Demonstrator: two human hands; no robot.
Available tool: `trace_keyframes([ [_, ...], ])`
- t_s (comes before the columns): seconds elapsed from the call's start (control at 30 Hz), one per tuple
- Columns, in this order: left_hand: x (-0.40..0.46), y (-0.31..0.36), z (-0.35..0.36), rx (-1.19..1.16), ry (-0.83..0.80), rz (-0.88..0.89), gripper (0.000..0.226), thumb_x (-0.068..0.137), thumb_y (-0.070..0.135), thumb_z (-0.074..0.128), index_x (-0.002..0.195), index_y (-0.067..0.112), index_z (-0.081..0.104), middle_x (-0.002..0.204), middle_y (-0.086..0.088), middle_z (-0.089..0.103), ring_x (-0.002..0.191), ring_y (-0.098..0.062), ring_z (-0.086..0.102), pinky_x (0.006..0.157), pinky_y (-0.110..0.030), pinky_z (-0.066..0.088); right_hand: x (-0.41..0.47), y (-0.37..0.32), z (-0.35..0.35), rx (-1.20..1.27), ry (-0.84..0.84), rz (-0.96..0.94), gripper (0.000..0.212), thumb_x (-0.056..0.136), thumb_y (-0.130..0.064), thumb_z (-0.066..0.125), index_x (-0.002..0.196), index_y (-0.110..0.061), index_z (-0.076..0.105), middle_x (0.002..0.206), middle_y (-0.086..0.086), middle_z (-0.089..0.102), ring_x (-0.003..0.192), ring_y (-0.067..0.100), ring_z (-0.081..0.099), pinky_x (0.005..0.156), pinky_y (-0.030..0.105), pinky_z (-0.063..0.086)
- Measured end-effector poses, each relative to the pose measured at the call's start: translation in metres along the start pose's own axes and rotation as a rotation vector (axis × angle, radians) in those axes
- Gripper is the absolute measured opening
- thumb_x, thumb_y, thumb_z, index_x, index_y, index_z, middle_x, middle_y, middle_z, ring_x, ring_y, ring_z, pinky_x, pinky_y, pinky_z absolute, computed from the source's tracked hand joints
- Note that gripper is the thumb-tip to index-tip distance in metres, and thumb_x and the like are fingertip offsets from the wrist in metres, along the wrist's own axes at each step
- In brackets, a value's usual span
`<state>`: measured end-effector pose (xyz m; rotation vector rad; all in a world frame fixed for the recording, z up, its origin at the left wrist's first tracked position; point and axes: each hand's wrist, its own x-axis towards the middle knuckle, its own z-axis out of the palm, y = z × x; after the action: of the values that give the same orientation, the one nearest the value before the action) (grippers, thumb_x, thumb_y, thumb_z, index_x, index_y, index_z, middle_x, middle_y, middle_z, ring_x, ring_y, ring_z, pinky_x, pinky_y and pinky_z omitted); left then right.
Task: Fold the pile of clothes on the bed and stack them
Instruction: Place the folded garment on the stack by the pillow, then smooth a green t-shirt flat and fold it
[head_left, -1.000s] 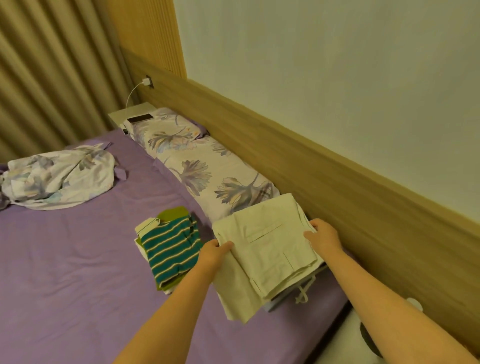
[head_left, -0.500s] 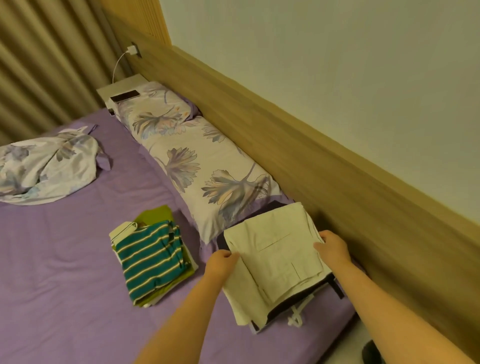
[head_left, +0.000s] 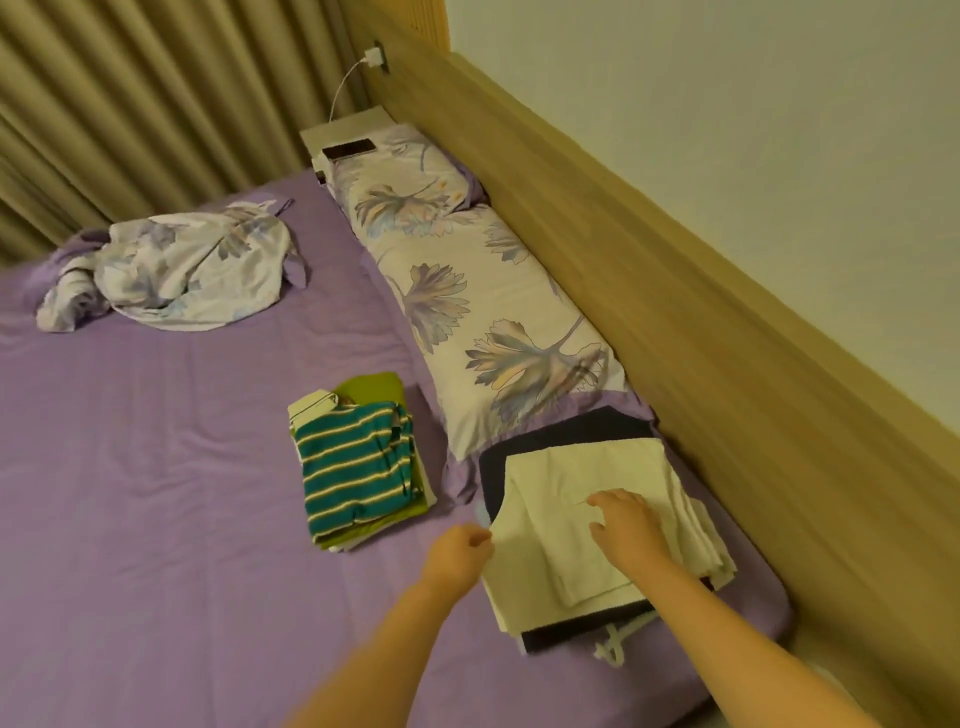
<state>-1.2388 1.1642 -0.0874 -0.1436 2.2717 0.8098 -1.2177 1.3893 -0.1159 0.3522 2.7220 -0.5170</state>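
Head view: my right hand (head_left: 626, 525) rests flat, fingers spread, on the folded cream cotton garment (head_left: 587, 514) topping the dark stack by the headboard; left hand (head_left: 457, 553) loosely curled, empty. Striped teal stack (head_left: 356, 480) done; crumpled floral cloth (head_left: 176, 273) apparently remains.

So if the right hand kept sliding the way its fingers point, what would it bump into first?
The right hand rests on the folded cream garment, fingers pointing up toward the pillow. Going straight on, it would probably cross the dark garment underneath, then meet the floral pillow, though depth is hard to judge.
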Motion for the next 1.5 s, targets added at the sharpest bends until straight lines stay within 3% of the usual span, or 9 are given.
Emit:
trace_keyframes([
  [0.17,-0.04,-0.041,-0.025,0.076,0.062,-0.022,0.029,0.098,0.025,0.047,0.123,0.018,0.059,0.123,-0.004,0.061,0.107,-0.02,0.058,0.089,-0.028,0.047,-0.011,-0.071,0.019,-0.051,-0.11,-0.209,0.036,0.098,-0.029,0.047,0.134,-0.023,0.048,0.132,-0.002,0.054,0.12,0.017,0.049,0.097,0.026,0.041],
  [0.4,-0.111,-0.124,-0.058,0.008,0.211,-0.162,0.033,0.095,0.034,0.05,0.124,0.021,0.059,0.123,-0.003,0.061,0.107,-0.021,0.06,0.091,-0.033,0.051,-0.054,-0.179,0.046,-0.152,-0.287,-0.497,0.039,0.097,-0.023,0.045,0.136,-0.019,0.045,0.136,0.004,0.053,0.122,0.022,0.051,0.101,0.032,0.041],
  [0.6,-0.197,-0.222,-0.064,-0.03,0.37,-0.278,0.034,0.096,0.038,0.047,0.123,0.021,0.059,0.121,0.0,0.062,0.103,-0.02,0.061,0.082,-0.031,0.051,-0.126,-0.268,0.081,-0.293,-0.331,-0.715,0.029,0.097,-0.029,0.042,0.116,-0.016,0.058,0.122,0.004,0.061,0.113,0.024,0.054,0.093,0.03,0.04],
  [0.83,-0.312,-0.341,-0.047,-0.106,0.483,-0.427,0.035,0.096,0.045,0.047,0.118,0.022,0.06,0.114,0.0,0.065,0.101,-0.019,0.061,0.08,-0.031,0.05,-0.238,-0.353,0.136,-0.332,-0.384,-0.887,0.034,0.096,-0.04,0.044,0.114,-0.015,0.059,0.12,0.005,0.062,0.111,0.025,0.056,0.092,0.032,0.04],
  [1.0,-0.39,-0.417,-0.028,-0.157,0.559,-0.531,0.031,0.092,0.049,0.048,0.101,0.024,0.064,0.098,0.003,0.064,0.086,-0.018,0.057,0.081,-0.031,0.05,-0.323,-0.403,0.188,-0.384,-0.41,-1.018,0.034,0.096,-0.041,0.045,0.114,-0.016,0.059,0.117,0.005,0.063,0.106,0.024,0.058,0.086,0.031,0.043],
  [1.17,-0.451,-0.48,-0.011,-0.24,0.639,-0.627,0.033,0.088,0.049,0.05,0.096,0.021,0.065,0.105,0.003,0.067,0.098,-0.021,0.062,0.08,-0.03,0.049,-0.398,-0.445,0.236,-0.385,-0.468,-1.129,0.031,0.094,-0.036,0.047,0.115,-0.016,0.06,0.115,0.004,0.064,0.103,0.024,0.058,0.082,0.03,0.044],
  [1.5,-0.515,-0.571,-0.018,-0.424,0.727,-0.765,0.026,0.087,0.053,0.051,0.095,0.031,0.064,0.102,0.01,0.067,0.094,-0.014,0.061,0.079,-0.028,0.048,-0.481,-0.533,0.295,-0.53,-0.515,-1.323,0.034,0.095,-0.033,0.044,0.122,-0.017,0.058,0.12,0.002,0.063,0.106,0.023,0.059,0.088,0.034,0.048],
])
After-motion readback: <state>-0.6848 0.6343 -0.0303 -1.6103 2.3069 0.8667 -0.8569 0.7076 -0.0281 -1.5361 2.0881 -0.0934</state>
